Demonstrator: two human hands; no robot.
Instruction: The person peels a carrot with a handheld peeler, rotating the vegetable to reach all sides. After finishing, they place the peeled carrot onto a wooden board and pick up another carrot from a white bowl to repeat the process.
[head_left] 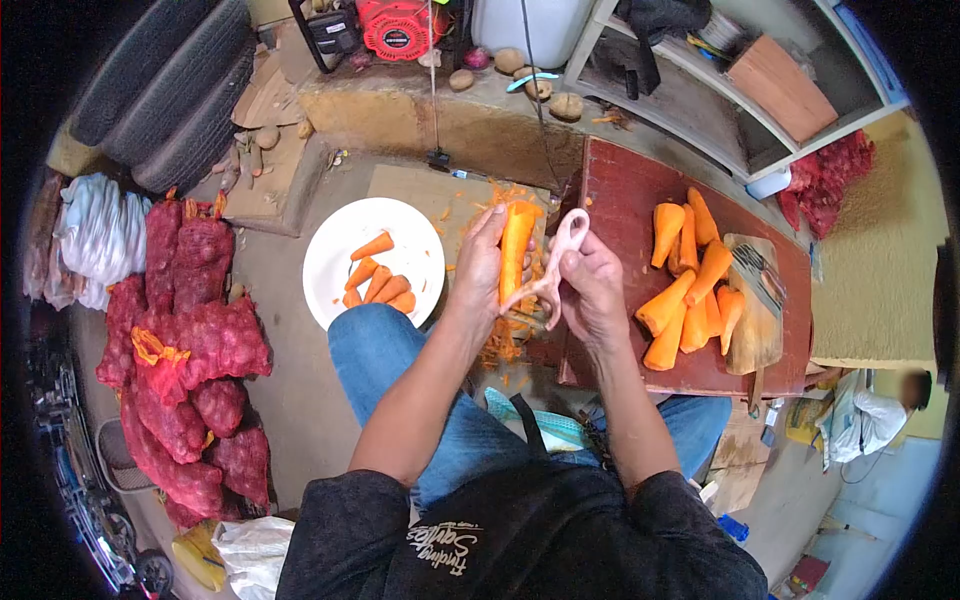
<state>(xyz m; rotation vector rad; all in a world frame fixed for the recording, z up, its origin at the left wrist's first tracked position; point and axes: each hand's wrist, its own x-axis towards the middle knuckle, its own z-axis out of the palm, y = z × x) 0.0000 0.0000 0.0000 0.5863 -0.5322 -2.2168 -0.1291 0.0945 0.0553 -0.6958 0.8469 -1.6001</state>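
Note:
My left hand [479, 262] is wrapped round an upright orange carrot [516, 248] in the middle of the view. Just to its right, my right hand [594, 284] grips a pale pink peeler [566, 243], whose lower end lies across the carrot's lower part. Orange peelings [501, 343] are scattered on the floor below and behind my hands. Several carrots lie in a white basin [330, 240] to the left. More carrots [690, 318] are piled on a red table [621, 190] to the right, next to a wooden board [752, 338] with a grater on it.
Red net sacks [205, 345] are heaped at the left, with tires [190, 110] behind them. A concrete ledge [370, 118] runs across the back, below a red machine [395, 30]. Metal shelving [690, 90] stands at the back right. Another person [880, 415] is at the far right.

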